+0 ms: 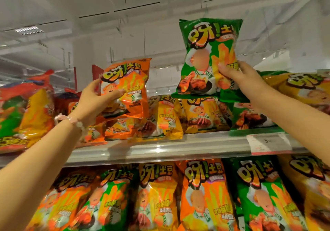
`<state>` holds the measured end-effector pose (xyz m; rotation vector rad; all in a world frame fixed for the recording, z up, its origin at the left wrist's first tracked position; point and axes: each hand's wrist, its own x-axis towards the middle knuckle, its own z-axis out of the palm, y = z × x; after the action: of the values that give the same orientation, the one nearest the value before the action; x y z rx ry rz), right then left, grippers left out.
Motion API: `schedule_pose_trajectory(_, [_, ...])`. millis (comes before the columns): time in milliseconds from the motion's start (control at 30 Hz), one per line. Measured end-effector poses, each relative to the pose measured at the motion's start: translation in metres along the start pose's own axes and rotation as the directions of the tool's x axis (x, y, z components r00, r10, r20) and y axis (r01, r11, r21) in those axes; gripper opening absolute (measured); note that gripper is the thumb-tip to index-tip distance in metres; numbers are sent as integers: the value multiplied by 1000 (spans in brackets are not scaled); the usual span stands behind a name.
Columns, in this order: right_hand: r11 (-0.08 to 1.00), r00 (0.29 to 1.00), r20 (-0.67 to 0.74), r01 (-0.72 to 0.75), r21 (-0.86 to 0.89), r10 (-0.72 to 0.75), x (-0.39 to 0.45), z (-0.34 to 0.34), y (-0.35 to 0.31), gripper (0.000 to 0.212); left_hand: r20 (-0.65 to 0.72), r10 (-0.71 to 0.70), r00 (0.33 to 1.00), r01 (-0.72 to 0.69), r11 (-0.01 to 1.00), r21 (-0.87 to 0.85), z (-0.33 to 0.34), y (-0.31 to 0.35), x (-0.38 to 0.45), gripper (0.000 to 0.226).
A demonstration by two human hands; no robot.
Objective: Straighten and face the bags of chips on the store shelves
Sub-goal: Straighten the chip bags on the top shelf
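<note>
Left hand (92, 102) grips a glossy orange foil chip bag (126, 90) at frame centre-left. Right hand (237, 77) pinches a green foil chip bag (205, 52) upper right, both above the metal shelf (160, 150).

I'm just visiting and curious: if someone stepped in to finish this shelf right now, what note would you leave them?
Left hand grips an orange chip bag, raised above the top shelf.
Right hand grips a green chip bag, held upright, front facing out.
Top shelf bags lie jumbled and leaning, colours mixed; the lower shelf row stands facing forward.
Left to do: set both bags down, then straighten the top shelf.
</note>
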<state>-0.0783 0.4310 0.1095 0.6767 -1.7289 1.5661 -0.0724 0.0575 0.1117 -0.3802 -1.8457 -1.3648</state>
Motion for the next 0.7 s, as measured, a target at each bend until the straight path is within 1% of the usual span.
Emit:
schedule_pose_trajectory(67, [1000,1000,-5,3,4,-3,-1,10,3,103,-39,-9,999,10,1000,28,-15,-16,0,95])
schedule_pose_trajectory(167, [1000,1000,1,5,16,-5,-4,23,7,101,-94,-25,995,31,998,63,-31,-38,0,105])
schedule_pose_trajectory(300, [1000,1000,-11,-7,2,7,-7,33,14,94,-82,-58,995,69,989,130,-43,-66,-1,121])
schedule_pose_trajectory(367, [1000,1000,-23,-21,-15,21,-8,35,17,94,-62,-86,994,95,984,152,-44,-78,-1,116])
schedule_pose_trajectory(467, [999,998,-54,-37,-22,36,-11,37,20,94,-55,-67,996,76,980,185,-44,-91,2,107])
schedule_pose_trajectory(600, [999,996,-82,-45,-15,43,-14,39,19,95,-26,-36,999,42,958,283,-37,-96,2,105])
schedule_pose_trajectory(700, [999,995,-95,-37,-19,35,-16,39,16,94,-3,-53,999,51,940,336,-33,-99,4,104])
